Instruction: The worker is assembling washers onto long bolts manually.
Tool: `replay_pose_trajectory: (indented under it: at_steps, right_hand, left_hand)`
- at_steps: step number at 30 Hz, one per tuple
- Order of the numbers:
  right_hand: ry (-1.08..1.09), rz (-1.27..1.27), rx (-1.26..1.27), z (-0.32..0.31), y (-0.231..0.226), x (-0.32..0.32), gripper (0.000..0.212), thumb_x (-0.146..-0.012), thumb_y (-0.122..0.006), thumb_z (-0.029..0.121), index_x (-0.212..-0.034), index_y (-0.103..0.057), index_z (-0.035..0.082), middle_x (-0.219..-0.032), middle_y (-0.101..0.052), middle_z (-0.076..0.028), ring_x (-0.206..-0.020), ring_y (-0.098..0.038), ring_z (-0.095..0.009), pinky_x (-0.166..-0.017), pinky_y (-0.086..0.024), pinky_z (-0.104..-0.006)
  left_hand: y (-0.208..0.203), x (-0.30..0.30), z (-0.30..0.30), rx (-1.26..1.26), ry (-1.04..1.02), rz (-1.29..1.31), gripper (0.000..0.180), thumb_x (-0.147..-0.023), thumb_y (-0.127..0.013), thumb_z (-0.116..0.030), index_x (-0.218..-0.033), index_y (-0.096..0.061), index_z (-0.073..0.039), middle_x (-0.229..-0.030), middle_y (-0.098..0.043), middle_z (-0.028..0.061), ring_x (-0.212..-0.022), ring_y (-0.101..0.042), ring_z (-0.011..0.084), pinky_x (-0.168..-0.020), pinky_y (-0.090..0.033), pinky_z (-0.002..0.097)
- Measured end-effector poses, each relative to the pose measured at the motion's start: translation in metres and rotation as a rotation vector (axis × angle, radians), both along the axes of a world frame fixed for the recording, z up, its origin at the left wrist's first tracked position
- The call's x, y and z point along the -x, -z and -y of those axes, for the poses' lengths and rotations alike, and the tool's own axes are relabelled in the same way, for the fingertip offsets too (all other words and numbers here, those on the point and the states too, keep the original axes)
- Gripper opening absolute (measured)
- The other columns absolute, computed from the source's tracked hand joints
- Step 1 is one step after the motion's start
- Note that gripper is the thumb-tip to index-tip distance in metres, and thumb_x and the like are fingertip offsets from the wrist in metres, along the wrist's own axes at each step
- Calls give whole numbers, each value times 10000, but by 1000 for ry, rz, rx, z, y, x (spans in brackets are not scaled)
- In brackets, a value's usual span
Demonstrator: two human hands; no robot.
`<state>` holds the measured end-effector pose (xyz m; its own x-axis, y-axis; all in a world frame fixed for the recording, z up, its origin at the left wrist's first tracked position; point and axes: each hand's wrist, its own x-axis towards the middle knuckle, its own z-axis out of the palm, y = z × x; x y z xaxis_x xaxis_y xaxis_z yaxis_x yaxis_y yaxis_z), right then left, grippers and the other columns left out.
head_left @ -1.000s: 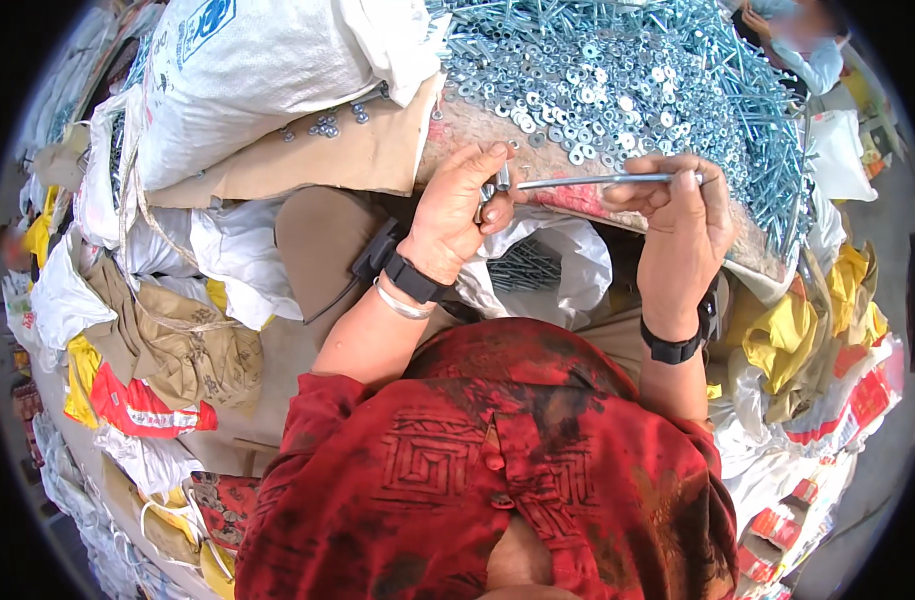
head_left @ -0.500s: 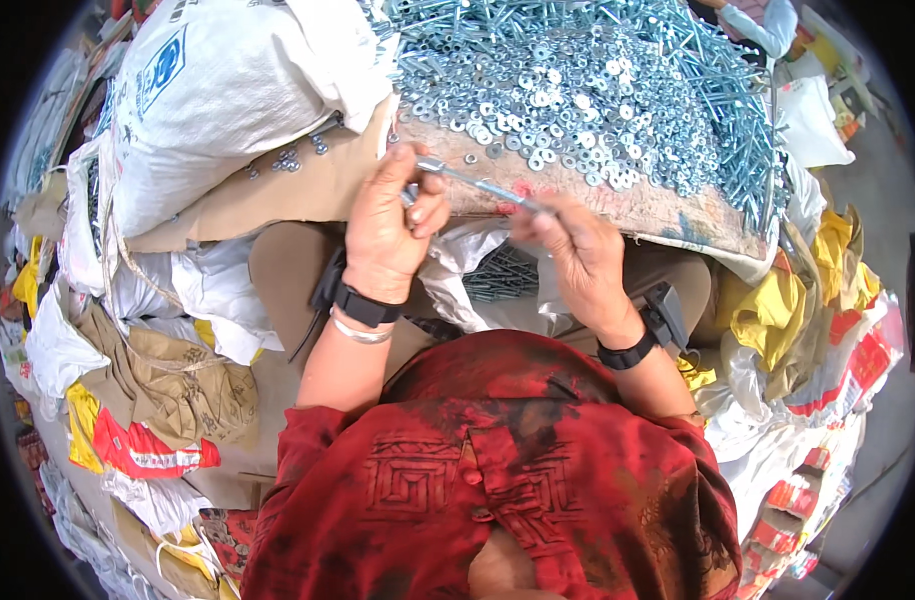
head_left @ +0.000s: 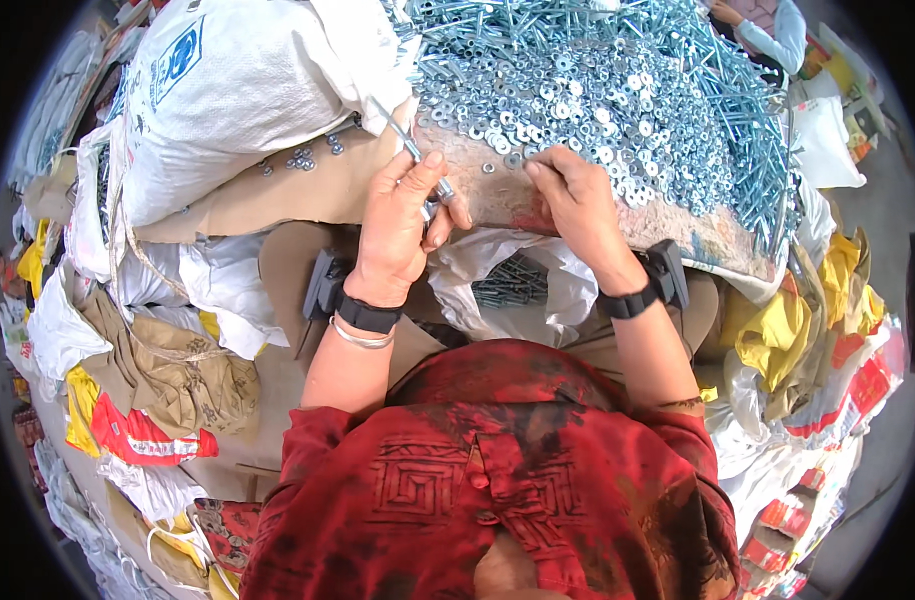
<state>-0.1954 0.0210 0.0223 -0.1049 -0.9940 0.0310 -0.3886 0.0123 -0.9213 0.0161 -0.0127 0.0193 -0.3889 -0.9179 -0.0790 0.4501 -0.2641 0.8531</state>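
My left hand (head_left: 396,225) is closed around a long silvery anchor bolt (head_left: 413,148), which tilts up and to the left with its thicker sleeve end between thumb and fingers. Another bit of metal shows by the curled fingers, too small to name. At the front edge of the heap of loose washers (head_left: 603,115), my right hand (head_left: 583,205) has its thumb and forefinger pressed together. Whatever they pinch, if anything, is hidden. A single washer (head_left: 514,160) lies beside those fingertips.
Thin rods (head_left: 763,150) and metal sleeves border the washers. A full white woven sack (head_left: 238,110) stands at left on cardboard (head_left: 268,200), with several nuts (head_left: 300,158) beside it. An open white bag (head_left: 468,265) of dark screws lies below my hands. Another person's sleeve (head_left: 778,40) shows far right.
My right hand has let go of the bolt's end and moved up to the washers. In my left hand the bolt now points up and left instead of across to the right.
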Motion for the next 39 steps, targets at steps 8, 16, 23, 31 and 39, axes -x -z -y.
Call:
replay_pose_trajectory:
  at_steps: [8,16,23,31,39]
  right_hand:
    - [-34,-570,276,30,11,5,157,-886,-592,143,-991,-693,85,-969,-671,-146,-853,-651,-373,-752,-513,-452]
    - [-11,-1075,303,36,27,-12,116,-824,-610,120,-919,-605,54,-864,-616,-162,-698,-672,-342,-558,-542,-438]
    - [18,-767,319,32,23,-21,122,-781,-603,56,-880,-556,1,-861,-615,-205,-756,-654,-380,-646,-532,-462]
    - [-155,-939,319,29,12,-25,117,-812,-552,55,-890,-584,-27,-795,-673,-229,-753,-691,-371,-619,-547,-448]
    - [9,-794,192,18,1,-18,88,-875,-556,68,-935,-560,4,-757,-665,-174,-657,-670,-306,-552,-514,-418]
  left_hand:
    - [2,4,-4,-38,-1,59,229,-986,-600,-287,-939,-575,-64,-631,-631,108,-391,-482,88,-350,-301,189]
    - [3,10,-3,-70,-33,85,216,-993,-580,-293,-962,-562,-80,-621,-597,58,-418,-501,85,-354,-321,181]
    - [5,10,-4,20,-47,86,202,-1013,-548,-266,-942,-536,-78,-632,-617,93,-405,-498,92,-347,-311,188]
    - [3,7,-4,7,-26,182,142,-975,-603,-199,-985,-595,-58,-628,-570,16,-437,-458,35,-359,-261,161]
    - [33,2,8,547,64,785,140,-918,-647,-169,-901,-638,-31,-625,-524,-21,-579,-520,55,-499,-399,252]
